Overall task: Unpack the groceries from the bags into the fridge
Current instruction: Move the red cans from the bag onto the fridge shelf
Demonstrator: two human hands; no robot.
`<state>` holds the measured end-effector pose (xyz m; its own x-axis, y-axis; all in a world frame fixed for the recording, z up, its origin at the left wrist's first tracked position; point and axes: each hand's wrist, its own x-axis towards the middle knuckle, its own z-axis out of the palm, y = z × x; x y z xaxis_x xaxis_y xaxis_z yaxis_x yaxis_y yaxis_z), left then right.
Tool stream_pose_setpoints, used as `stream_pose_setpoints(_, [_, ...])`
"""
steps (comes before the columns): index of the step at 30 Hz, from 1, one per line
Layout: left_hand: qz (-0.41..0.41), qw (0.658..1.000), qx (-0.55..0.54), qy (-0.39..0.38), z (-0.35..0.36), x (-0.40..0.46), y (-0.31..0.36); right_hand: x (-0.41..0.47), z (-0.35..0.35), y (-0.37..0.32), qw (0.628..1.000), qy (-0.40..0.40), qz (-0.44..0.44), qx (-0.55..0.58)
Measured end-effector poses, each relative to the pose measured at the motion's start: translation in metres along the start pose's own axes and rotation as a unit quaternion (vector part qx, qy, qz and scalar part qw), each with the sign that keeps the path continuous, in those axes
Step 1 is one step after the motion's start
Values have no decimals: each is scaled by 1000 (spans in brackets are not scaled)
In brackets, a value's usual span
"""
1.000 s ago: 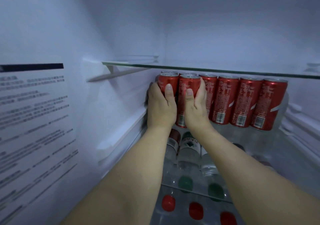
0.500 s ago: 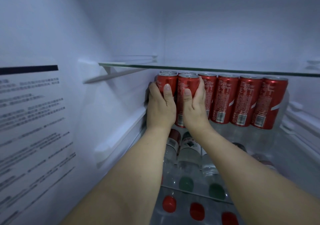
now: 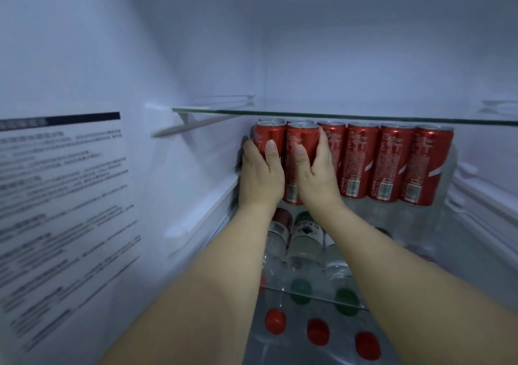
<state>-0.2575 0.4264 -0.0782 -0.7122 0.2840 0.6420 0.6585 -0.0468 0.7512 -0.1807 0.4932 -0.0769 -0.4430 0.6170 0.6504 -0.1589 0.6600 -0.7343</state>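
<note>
Left hand grips the leftmost red aluminium soda can; right hand grips the red can next to it. Both cans stand upright w/ four more red cans in a row, just under the clear glass fridge shelf. Plastic water bottles, red & green caps, sit below the cans.
</note>
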Motion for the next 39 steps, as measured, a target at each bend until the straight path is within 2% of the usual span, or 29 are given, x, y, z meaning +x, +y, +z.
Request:
stream_pose_setpoints(10, [-75,993,71,-51,-38,-36,35,-44,-26,-28,986,-52,83,-131])
stream_pose_setpoints(13, [-69,987,119,-87,-58,-56,47,-67,-43,-43,978,-77,115,-159])
stream_pose_setpoints(18, [-31,967,197,-160,-102,-95,66,-116,-74,-93,942,-204,153,-218])
stream_pose_setpoints(24, [59,920,286,-262,-170,-145,72,-173,-104,-132,879,-294,115,-358])
stream_pose_setpoints(28, [94,876,364,-303,-192,-168,79,-200,-110,-151,850,-312,114,-410])
stream_pose_setpoints(39, [103,850,401,-324,-222,-187,106,-221,-97,-176,827,-351,83,-430])
